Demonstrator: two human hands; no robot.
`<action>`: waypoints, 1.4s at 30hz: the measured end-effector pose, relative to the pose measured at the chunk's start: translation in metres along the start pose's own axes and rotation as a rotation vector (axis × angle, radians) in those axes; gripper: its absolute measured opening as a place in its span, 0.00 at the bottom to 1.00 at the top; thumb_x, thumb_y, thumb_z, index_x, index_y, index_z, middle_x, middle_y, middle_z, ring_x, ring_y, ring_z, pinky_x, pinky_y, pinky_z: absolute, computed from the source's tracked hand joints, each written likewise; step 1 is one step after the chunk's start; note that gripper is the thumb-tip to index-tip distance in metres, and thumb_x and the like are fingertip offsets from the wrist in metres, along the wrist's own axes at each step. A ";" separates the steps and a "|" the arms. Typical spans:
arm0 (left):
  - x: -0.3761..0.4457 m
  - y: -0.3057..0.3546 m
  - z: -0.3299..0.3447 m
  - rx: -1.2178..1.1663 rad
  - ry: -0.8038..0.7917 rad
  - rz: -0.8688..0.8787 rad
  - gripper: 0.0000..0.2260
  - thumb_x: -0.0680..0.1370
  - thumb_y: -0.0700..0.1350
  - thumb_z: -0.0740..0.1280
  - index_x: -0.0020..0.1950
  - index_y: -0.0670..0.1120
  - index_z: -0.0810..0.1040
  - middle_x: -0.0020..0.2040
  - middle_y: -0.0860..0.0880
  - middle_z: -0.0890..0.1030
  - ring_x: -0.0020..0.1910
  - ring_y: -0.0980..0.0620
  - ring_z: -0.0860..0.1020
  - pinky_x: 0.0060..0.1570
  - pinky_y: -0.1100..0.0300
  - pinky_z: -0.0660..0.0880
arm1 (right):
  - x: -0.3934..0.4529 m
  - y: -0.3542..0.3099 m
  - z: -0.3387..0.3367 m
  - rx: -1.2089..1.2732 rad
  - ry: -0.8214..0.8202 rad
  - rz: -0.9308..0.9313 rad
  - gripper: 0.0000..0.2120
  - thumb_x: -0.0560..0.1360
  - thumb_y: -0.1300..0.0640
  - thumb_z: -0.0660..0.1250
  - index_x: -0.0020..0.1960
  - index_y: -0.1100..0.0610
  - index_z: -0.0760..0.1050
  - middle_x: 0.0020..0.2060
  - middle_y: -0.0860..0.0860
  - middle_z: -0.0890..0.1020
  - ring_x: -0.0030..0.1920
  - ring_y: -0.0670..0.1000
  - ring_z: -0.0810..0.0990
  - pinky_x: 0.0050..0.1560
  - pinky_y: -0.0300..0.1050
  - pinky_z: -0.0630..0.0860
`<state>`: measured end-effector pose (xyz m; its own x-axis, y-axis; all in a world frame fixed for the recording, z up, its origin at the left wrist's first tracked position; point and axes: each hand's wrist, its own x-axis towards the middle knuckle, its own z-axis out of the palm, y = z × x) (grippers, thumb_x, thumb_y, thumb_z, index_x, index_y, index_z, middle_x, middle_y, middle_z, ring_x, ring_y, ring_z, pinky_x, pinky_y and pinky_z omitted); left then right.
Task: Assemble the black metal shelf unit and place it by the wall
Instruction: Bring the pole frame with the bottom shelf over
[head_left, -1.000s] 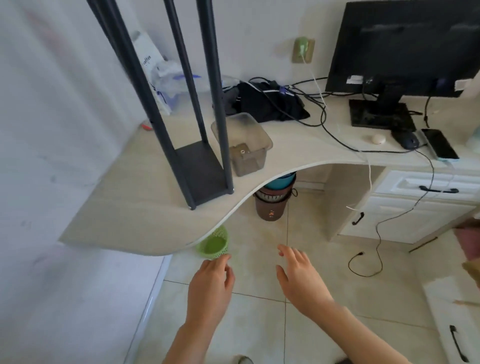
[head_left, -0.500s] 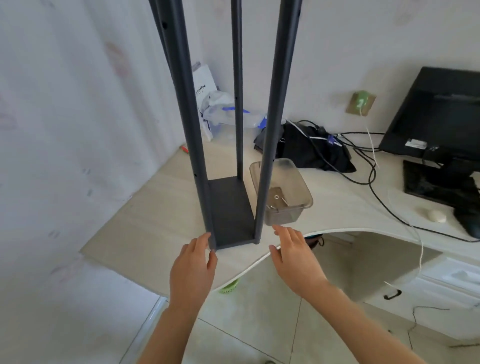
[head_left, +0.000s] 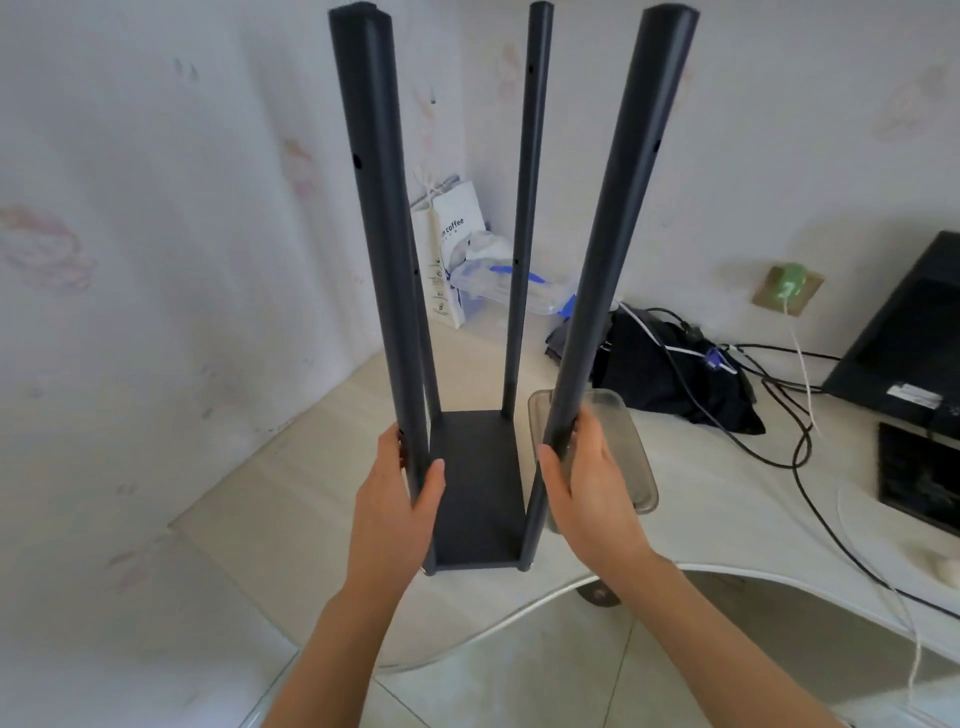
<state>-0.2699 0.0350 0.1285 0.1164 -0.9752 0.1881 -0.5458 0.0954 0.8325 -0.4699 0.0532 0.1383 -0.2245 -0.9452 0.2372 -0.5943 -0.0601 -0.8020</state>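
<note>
Head view, near to far: two bare forearms rise from the bottom edge; left hand wraps the near-left post low down, thumb on the inner face, fingers hidden behind the post; right hand wraps the near-right post at like height, thumb on the inner side, fingertips mostly out of sight; hands apart, each clamped on its own post.

Black metal shelf unit stands upright on the desk, near the curved front edge; matte dark finish; one flat rectangular bottom panel; four long slim posts with rounded outer faces and small round holes along them; far-left post largely hidden behind the near-left one.

Desk top pale beige, smooth, with a thin white edge band; tiled floor pale and glossy below it.

Clear plastic tub, smoky and round-cornered, just right of the shelf, partly covered by the right hand; contents not legible.

Farther back: black fabric bundle, soft and crumpled; tangled black and white cables crossing the desk; white paper bag printed "coffee", leaning in the corner; crinkled clear plastic wrap beside it; monitor cut off at the right edge; green plug in a wall socket; white wall with faint pink smudges.
</note>
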 end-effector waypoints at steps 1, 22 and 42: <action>0.003 0.003 -0.001 -0.071 -0.013 -0.008 0.16 0.77 0.58 0.65 0.63 0.58 0.68 0.51 0.69 0.77 0.49 0.63 0.79 0.54 0.71 0.72 | 0.003 -0.003 0.001 0.048 -0.001 0.009 0.15 0.81 0.48 0.60 0.64 0.36 0.61 0.47 0.37 0.78 0.46 0.42 0.80 0.43 0.36 0.76; 0.034 0.023 -0.011 -0.445 -0.037 0.160 0.15 0.76 0.61 0.61 0.56 0.54 0.74 0.36 0.55 0.77 0.38 0.54 0.78 0.43 0.68 0.77 | 0.020 -0.030 0.001 0.381 -0.003 -0.002 0.07 0.84 0.52 0.55 0.58 0.40 0.65 0.37 0.47 0.77 0.40 0.45 0.77 0.48 0.45 0.79; 0.036 0.046 -0.086 -0.626 -0.185 0.323 0.11 0.78 0.58 0.63 0.48 0.51 0.72 0.31 0.45 0.71 0.26 0.50 0.70 0.26 0.54 0.70 | -0.025 -0.123 0.013 0.440 0.311 -0.022 0.11 0.84 0.58 0.54 0.64 0.48 0.68 0.32 0.58 0.70 0.31 0.50 0.68 0.32 0.37 0.71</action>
<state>-0.2193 0.0215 0.2188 -0.1425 -0.8918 0.4295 0.0547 0.4261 0.9030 -0.3812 0.0806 0.2244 -0.4739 -0.8063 0.3541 -0.2367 -0.2706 -0.9331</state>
